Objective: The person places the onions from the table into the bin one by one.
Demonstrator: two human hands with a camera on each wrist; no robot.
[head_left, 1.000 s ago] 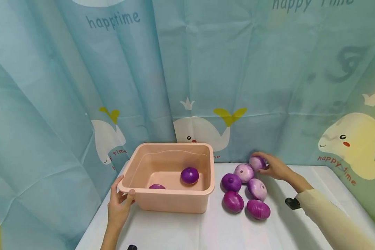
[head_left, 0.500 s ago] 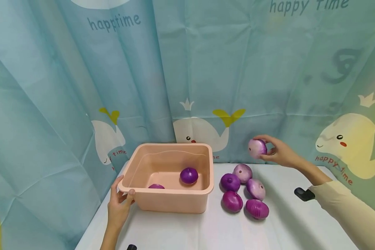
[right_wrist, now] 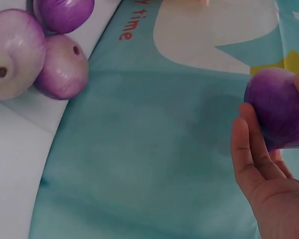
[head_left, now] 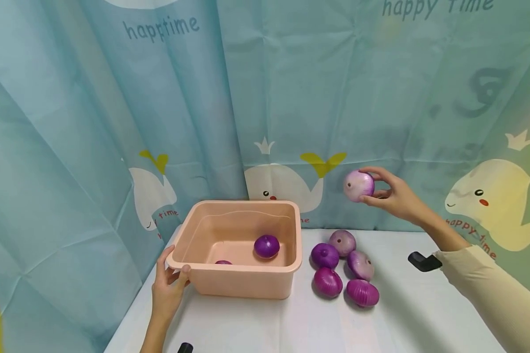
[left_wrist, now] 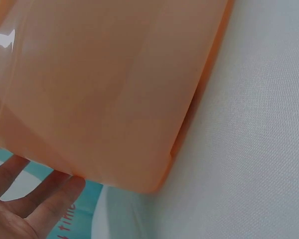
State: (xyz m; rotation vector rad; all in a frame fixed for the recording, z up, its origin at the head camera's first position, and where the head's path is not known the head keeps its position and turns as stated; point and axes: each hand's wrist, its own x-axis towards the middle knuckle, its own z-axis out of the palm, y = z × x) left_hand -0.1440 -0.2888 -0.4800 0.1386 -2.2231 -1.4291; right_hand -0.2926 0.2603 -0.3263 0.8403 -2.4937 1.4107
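Observation:
My right hand holds a purple-and-white onion up in the air, pinched between thumb and fingers. In the right wrist view the same onion shows its purple side against the fingertips. My left hand grips the front left corner of a pink plastic tub, thumb over the rim. Seen from the left wrist, the fingers touch the tub's outer wall. A dark purple onion lies inside the tub, and another onion is mostly hidden behind the front wall.
Several onions lie grouped on the white table to the right of the tub. A blue curtain with whale prints hangs directly behind and along the left side.
My right hand has lifted the onion off the table from the back of the group and raised it higher. The left hand stays on the tub.

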